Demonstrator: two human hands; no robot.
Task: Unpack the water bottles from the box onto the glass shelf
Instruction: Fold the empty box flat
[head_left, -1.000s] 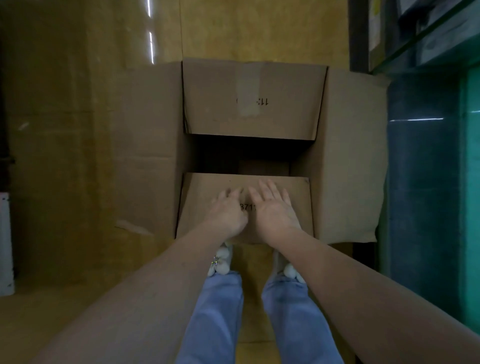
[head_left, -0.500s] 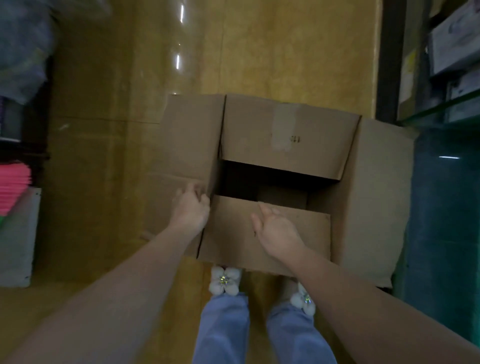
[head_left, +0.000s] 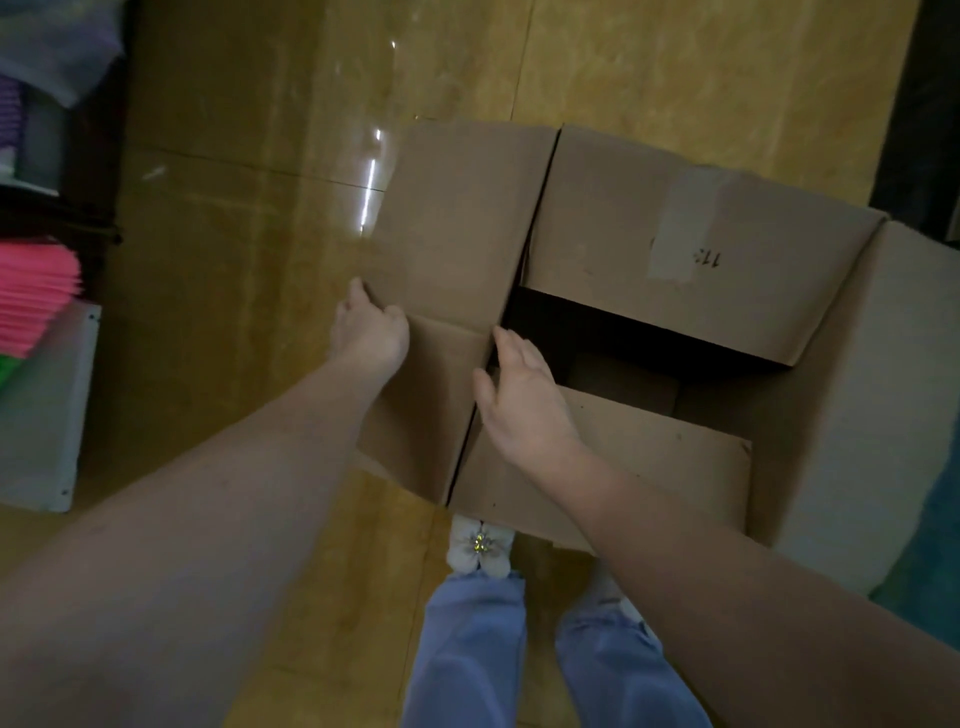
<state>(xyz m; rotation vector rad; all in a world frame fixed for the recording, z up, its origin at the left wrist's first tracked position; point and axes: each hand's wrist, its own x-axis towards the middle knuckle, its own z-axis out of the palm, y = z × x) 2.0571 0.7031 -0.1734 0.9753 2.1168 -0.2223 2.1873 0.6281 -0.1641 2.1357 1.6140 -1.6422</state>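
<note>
Cardboard box (head_left: 649, 218): left hand (head_left: 369, 332) grips its left flap (head_left: 447, 270); right hand (head_left: 524, 400) lies spread on the near flap (head_left: 623, 467).

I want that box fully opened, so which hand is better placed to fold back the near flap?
Right, probably. The right hand already rests on the near flap beside the opening, while the left hand grips the left flap.
</note>
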